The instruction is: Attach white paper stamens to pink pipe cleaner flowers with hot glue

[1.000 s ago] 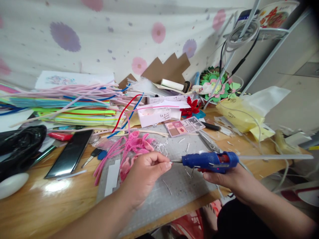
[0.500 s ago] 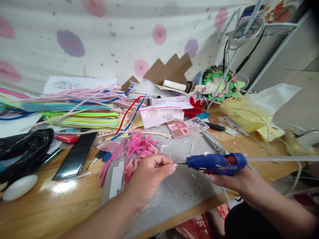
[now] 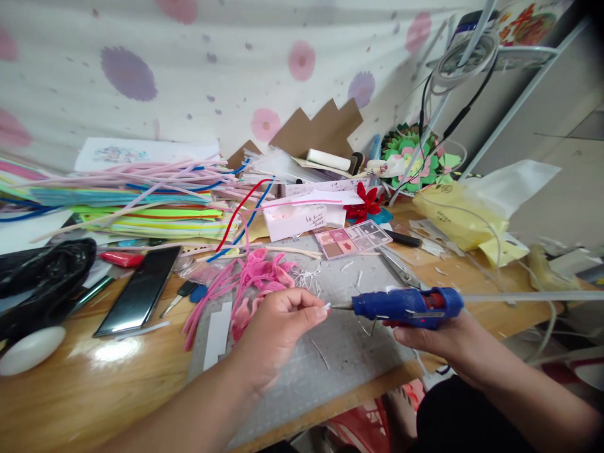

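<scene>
My left hand [image 3: 285,330] is pinched over the grey cutting mat [image 3: 302,402], thumb against forefinger. A tiny white piece [image 3: 327,306] shows at its fingertips; its kind is too small to make out. My right hand [image 3: 438,336] is wrapped round a blue hot glue gun [image 3: 401,307], with a long clear glue stick [image 3: 519,297] running out of its back. The gun's nozzle points left, right up at the white piece. Pink pipe cleaners [image 3: 259,270] lie in a tangle just behind my left hand. Thin white offcuts [image 3: 309,275] are scattered beyond the fingertips.
Scissors [image 3: 401,267] and an eyeshadow-like palette [image 3: 353,240] lie behind the glue gun. To the left are a phone [image 3: 139,292], a key [image 3: 179,297] and a white oval object [image 3: 32,351]. Stacked coloured pipe cleaners [image 3: 141,214] and a red flower [image 3: 363,202] stand at the back.
The whole view has shifted slightly. Both hands keep nearly the same pose, the nozzle still at the white piece in my left fingertips.
</scene>
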`<state>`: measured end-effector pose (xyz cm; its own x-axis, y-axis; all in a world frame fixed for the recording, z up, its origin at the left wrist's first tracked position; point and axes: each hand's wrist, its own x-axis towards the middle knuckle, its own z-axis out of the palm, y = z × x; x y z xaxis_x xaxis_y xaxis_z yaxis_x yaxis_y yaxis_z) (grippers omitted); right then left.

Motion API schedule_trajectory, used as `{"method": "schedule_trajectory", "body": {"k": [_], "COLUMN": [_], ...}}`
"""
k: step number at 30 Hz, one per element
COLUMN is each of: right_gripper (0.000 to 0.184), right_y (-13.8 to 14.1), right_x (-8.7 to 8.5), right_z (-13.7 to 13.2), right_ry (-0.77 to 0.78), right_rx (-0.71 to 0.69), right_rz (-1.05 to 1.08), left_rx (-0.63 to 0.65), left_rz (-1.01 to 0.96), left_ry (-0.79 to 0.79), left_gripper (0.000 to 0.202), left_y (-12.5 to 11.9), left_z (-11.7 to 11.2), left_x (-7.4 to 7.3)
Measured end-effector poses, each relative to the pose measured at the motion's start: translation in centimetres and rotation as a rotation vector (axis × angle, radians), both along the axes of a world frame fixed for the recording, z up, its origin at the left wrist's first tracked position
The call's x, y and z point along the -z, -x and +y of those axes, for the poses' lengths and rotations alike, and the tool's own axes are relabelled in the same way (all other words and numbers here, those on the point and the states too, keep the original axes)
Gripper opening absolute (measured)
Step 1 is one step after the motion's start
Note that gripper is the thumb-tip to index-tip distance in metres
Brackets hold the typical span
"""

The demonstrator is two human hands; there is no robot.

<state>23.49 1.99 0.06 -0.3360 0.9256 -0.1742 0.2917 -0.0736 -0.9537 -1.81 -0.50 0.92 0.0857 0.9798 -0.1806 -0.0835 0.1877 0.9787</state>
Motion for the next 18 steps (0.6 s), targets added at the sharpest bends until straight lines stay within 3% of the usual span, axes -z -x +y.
{"method": "schedule_trajectory", "body": {"k": [4, 8, 12, 15, 18], "right_gripper": [0.032, 0.04, 0.038, 0.036, 0.035], "right_y": [-2.9, -8.6, -12.7, -12.8, -10.6], "right_x": [-0.5, -1.1, -0.2, 0.4, -0.2], "right_z": [1.7, 4.4, 5.9, 5.9, 4.7], "right_ry": [-0.076, -0.196, -0.167, -0.154, -0.208], "right_rx": [0.168, 0.453, 0.597, 0.604, 0.549], "right_rz": [0.069, 0.045, -0.055, -0.052, 0.022], "left_rx": [0.01, 0.017, 0.031, 0.006, -0.01], "left_rz": [0.062, 0.1, 0.071, 0.057, 0.037], "left_ry": [-0.023, -0.035, -0.02, 0.002, 0.006], "left_gripper": [0.015, 0.019, 0.019, 0.017, 0.015], "left_y": [0.3, 0.6, 0.5, 0.4, 0.2], "left_z": [0.0, 0.3, 0.4, 0.2, 0.0], "left_x": [0.1, 0.6, 0.6, 0.3, 0.1]}}
